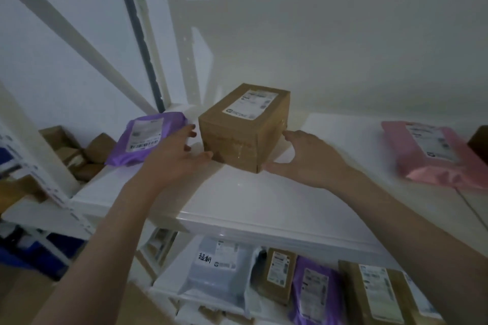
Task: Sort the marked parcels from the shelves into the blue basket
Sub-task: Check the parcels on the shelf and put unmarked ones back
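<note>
Your left hand and right hand reach to either side of a brown cardboard box standing on the white shelf. Your fingers are spread and relaxed, gripping nothing, their tips at the box's sides. A purple parcel lies left of it, a pink parcel far right.
</note>
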